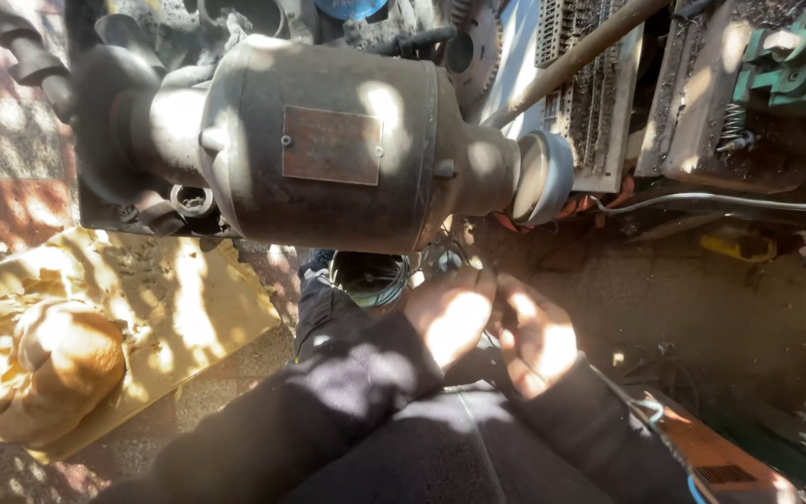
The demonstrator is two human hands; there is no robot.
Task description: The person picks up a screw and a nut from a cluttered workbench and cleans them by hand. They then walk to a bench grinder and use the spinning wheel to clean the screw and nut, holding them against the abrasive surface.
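Note:
My left hand (pixel 451 317) and my right hand (pixel 538 341) are close together just below a large grimy grey electric motor (pixel 328 149). Both hands have curled fingers that meet at something small between them; it is hidden by the fingers and by shadow. A coil of dark wire (pixel 370 278) lies right behind my left hand, under the motor body. The motor's shaft end carries a pale pulley (pixel 543 177) at its right. Dark sleeves cover both of my arms.
A yellow cloth or sheet with a crumpled lump (pixel 58 364) lies on the tiled floor at left. A long wooden handle (pixel 571 61), a green metal machine part (pixel 795 56), a grey cable (pixel 729 201) and an orange box (pixel 720 457) are at right.

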